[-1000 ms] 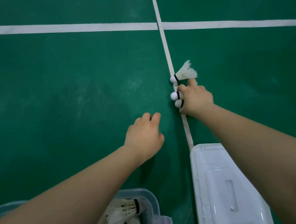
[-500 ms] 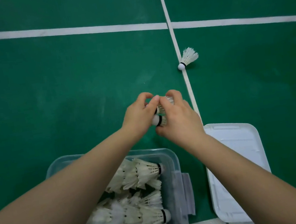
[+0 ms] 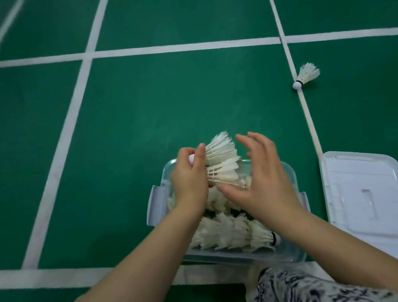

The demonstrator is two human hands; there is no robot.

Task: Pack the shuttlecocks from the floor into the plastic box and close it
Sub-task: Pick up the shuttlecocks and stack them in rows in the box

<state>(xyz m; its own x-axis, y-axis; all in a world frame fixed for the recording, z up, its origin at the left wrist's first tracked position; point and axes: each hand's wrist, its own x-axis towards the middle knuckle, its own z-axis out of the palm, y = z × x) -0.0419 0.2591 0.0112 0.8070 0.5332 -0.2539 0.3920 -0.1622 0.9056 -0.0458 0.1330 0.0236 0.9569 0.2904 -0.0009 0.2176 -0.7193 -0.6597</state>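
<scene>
Head view: left hand [image 3: 189,180] pinches two shuttlecocks [image 3: 221,163] by the corks over the part-filled plastic box [image 3: 289,252], right hand [image 3: 261,180] fingers spread beside their feathers, one shuttlecock [image 3: 305,75] on the floor by a white line [image 3: 306,109], lid [image 3: 367,193] right of box.

**Left hand gripping, right hand open beside it**

Both bare forearms come in from the near edge, the left forearm [image 3: 105,294] from near left and the right forearm [image 3: 363,253] from near right. They converge toward centre frame. Left hand [image 3: 189,180] shows its back to the camera, with fingers and thumb curled round the cork ends of two shuttlecocks [image 3: 220,159] whose feathers fan out to the right. Right hand [image 3: 261,180] is just right of the left, palm turned left toward it. Its fingers [image 3: 251,143] are spread, loosely curved and pointing far, and it holds nothing. The right thumb [image 3: 227,190] reaches left under the feathers; can't tell if it touches them. The hands are close but not touching.
</scene>
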